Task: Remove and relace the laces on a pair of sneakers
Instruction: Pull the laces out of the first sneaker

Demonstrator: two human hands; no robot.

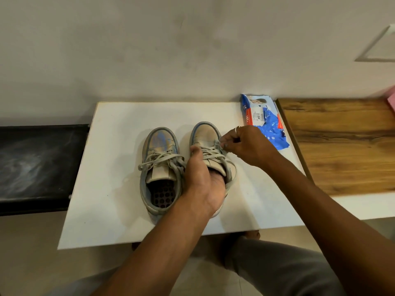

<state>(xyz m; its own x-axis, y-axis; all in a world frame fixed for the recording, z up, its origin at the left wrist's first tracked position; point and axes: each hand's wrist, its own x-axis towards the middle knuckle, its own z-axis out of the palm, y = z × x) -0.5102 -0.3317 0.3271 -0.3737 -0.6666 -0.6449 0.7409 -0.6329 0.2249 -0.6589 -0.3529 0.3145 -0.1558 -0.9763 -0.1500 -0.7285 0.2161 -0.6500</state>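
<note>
on the white table (pixel 111 167), near its middle, two grey-blue sneakers stand side by side, toes toward the wall. the left hand (pixel 203 182) grips the right sneaker (pixel 206 133) at its opening, fingers curled inside, thumb up against the tongue. the right hand (pixel 245 144) pinches the lace (pixel 210 153) at the toe end of that shoe's lacing, fingertips narrow. the left sneaker (pixel 159 146) stands close against the left hand, its loose lace (pixel 162 159) threaded. bare white surface lies left of the shoes and toward the near edge. a blue packet (pixel 263 116) lies at the far right edge, near the right hand, beside the wooden top (pixel 342 146). a black bench (pixel 38 163) meets the table's left edge.
</note>
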